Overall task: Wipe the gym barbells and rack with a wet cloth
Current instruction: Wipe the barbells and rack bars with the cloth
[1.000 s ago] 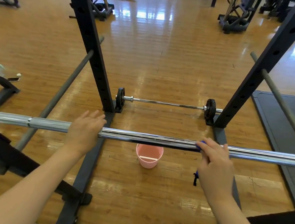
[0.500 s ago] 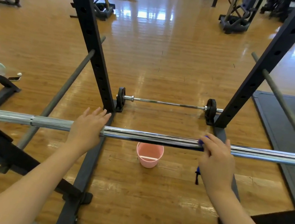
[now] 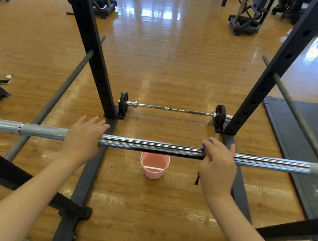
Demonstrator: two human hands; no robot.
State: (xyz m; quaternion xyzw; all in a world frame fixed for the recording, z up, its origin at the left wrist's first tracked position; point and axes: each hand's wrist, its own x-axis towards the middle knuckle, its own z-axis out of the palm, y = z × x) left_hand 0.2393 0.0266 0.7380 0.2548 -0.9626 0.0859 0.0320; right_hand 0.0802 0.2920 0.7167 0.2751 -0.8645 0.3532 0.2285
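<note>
A chrome barbell [image 3: 149, 146] lies level across the black rack [image 3: 94, 46], just in front of me. My left hand [image 3: 83, 141] rests on the bar with straight fingers, where the knurled grey part meets the shiny part. My right hand [image 3: 217, 168] is curled over the bar further right and presses a blue cloth [image 3: 205, 144] against it. Only a bit of cloth shows at my fingertips, with a dark strip hanging below my hand. A second, thinner barbell [image 3: 176, 109] with small black plates lies on the floor between the rack's uprights.
A pink bucket [image 3: 153, 167] stands on the wooden floor under the bar. Grey safety bars [image 3: 60, 91] slant along both sides of the rack. A black mat [image 3: 310, 129] lies to the right, a phone [image 3: 2, 81] on the floor to the left. Other gym machines stand at the back.
My right hand has slid a little to the left along the bar with the cloth. My left hand stays where it was on the bar.
</note>
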